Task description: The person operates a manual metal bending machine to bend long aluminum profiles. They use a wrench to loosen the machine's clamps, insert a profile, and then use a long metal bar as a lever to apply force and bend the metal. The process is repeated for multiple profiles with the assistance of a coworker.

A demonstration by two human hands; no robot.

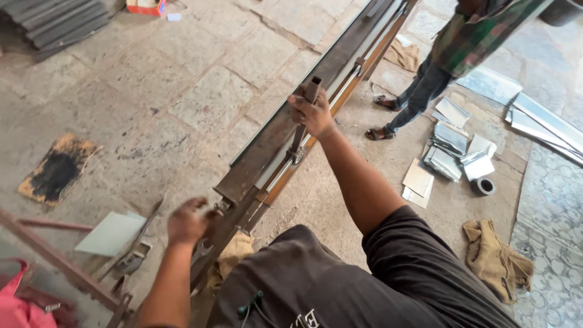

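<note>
A long rusty metal bending machine point(276, 130) runs diagonally from near my body up to the top right. My right hand point(311, 112) is closed around its upright brown lever handle point(313, 89), partway along the frame. My left hand point(189, 222) is blurred at the near end of the machine, fingers curled at a small part there; what it grips is unclear. A thin pale sheet-metal strip point(340, 97) lies along the machine's jaw.
Another person point(467, 42) in a striped shirt and jeans stands at the top right beside the machine. Cut shiny metal sheets point(452, 146) and a tape roll point(484, 186) lie on the stone floor. A tan cloth point(495, 258) lies right; a red metal frame point(54, 258) stands at lower left.
</note>
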